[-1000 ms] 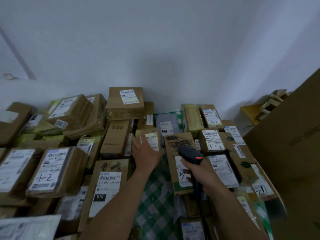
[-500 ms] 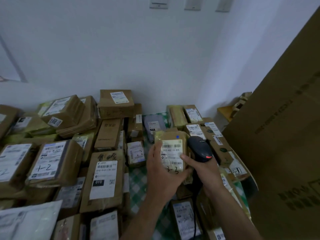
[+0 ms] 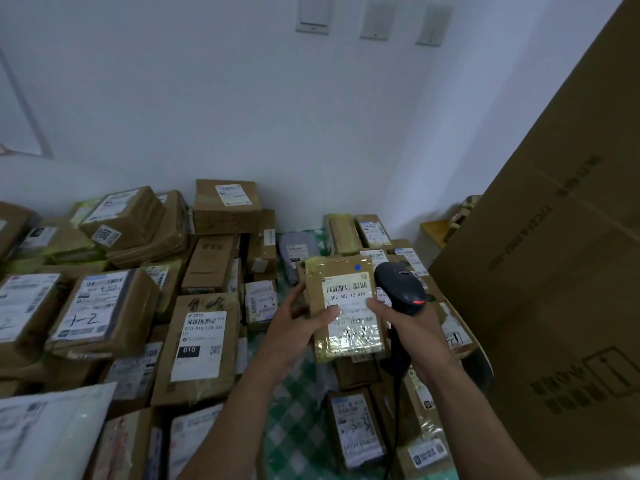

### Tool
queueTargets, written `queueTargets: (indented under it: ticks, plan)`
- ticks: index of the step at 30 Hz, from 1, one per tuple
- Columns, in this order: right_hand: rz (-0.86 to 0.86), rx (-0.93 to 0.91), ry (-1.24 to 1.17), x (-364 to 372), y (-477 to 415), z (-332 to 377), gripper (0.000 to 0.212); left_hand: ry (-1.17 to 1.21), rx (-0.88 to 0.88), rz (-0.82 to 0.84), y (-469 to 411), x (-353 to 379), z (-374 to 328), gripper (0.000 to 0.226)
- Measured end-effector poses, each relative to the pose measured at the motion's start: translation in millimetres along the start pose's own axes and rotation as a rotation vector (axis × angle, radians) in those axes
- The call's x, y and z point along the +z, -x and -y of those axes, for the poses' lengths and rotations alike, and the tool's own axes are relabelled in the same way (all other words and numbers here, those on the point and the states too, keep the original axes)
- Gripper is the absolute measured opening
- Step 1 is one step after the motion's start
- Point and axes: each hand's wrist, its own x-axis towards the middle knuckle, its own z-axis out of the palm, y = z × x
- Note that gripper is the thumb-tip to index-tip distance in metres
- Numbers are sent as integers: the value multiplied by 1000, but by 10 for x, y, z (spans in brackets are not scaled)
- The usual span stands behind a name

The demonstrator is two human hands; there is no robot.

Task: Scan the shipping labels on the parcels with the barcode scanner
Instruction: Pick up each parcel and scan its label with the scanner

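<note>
One brown tape-wrapped cardboard parcel (image 3: 349, 296) is held above over a dozen piled brown parcels (image 3: 204, 344), long axis upright, label toward the camera, barcode uppermost. The left hand (image 3: 294, 327) grips its left edge. The right hand (image 3: 414, 329) grips one black barcode scanner (image 3: 398, 285), handle down, just beside it.

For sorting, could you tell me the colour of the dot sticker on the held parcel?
Blue dot sticker; head view.

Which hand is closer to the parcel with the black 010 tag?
Left. The left hand sits just right of the 010 parcel, gripping a small parcel; the right hand holds the scanner farther right.
</note>
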Motion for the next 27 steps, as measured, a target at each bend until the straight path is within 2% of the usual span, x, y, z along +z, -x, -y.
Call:
queueTargets:
  ticks: [3,5,9,17,27]
  plan:
    - [-69,-77,138,23,16,30,36,-133,80,-156,-70,31,18,94]
    - [-24,-118,224,54,54,68,31,-185,114,-206,-153,23,25,102]
    - [45,-116,401,146,49,59,38,-234,193,-228,-343,-37,-4,108]
    - [123,-39,413,314,22,60,32,-252,238,-305,-604,-171,17,114]
    - [190,1,414,352,43,135,34,-220,234,-301,-648,-247,76,114]
